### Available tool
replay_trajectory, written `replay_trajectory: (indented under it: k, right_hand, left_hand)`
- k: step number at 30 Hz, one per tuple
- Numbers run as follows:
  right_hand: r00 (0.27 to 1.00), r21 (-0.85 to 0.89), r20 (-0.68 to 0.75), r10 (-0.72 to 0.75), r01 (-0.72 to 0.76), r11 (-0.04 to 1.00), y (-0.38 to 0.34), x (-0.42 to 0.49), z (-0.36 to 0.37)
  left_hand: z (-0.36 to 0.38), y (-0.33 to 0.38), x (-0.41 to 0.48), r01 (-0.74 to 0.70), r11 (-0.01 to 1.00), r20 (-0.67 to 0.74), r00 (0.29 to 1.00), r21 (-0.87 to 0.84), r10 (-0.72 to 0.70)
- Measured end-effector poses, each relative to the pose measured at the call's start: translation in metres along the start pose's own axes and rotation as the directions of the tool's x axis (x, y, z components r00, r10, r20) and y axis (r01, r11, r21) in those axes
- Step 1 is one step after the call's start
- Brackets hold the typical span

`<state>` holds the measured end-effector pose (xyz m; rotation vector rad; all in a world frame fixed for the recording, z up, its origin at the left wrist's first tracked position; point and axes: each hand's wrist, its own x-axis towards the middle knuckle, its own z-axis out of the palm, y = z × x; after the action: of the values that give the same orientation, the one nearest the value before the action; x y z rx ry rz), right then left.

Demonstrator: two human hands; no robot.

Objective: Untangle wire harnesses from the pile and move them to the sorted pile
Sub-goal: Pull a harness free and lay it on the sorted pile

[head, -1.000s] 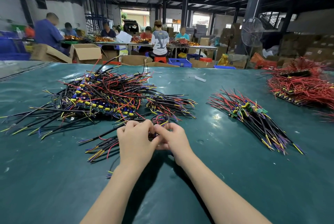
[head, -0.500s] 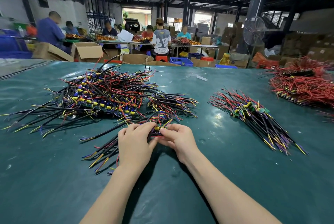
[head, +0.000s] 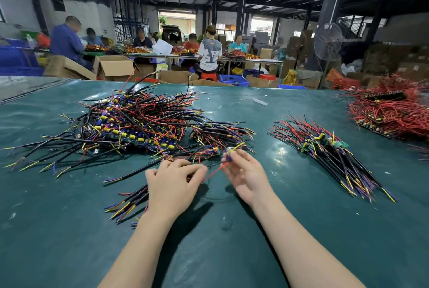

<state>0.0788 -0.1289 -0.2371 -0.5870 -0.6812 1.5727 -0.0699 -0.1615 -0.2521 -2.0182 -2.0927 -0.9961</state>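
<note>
Two grasps: left hand (head: 173, 184) clutches wire harness (head: 130, 201), right hand (head: 243, 176) pinches blue capacitor (head: 228, 156); markings unreadable.

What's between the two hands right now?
In the head view, a thin red wire spans the gap from the left hand to the wire harness the right hand pinches.

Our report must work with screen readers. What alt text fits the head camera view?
Left hand holds wires on a green table; right hand pinches a small part with a red wire. Tangled pile at left, sorted pile at right.
</note>
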Motion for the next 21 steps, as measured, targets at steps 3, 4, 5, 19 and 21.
replay_trajectory:
  k: [3,4,5,19,21]
  right_hand:
    - [1.0,0.161,0.008,-0.022,0.021,0.987,-0.01,0.002,-0.006]
    - [1.0,0.169,0.016,-0.022,0.019,0.985,-0.011,0.002,-0.007]
    - [1.0,0.165,0.021,-0.022,0.018,0.986,-0.011,0.002,-0.007]
    - [0.791,-0.626,0.26,0.553,-0.298,0.721,-0.017,-0.014,-0.005]
    - [0.758,-0.728,0.241,0.606,-0.271,0.629,-0.012,-0.014,-0.004]
  left_hand:
    - [0.0,-0.002,0.004,0.021,0.992,0.025,0.999,0.126,-0.025]
    - [0.0,-0.003,0.005,0.023,0.984,0.058,0.998,0.177,-0.034]
    - [0.0,-0.005,0.006,0.035,0.976,0.097,0.994,0.213,-0.057]
    - [-0.027,0.015,0.014,0.041,0.58,-0.064,0.985,-0.813,-0.159]
    - [-0.035,0.014,0.014,0.427,0.495,0.451,0.889,-0.757,-0.077]
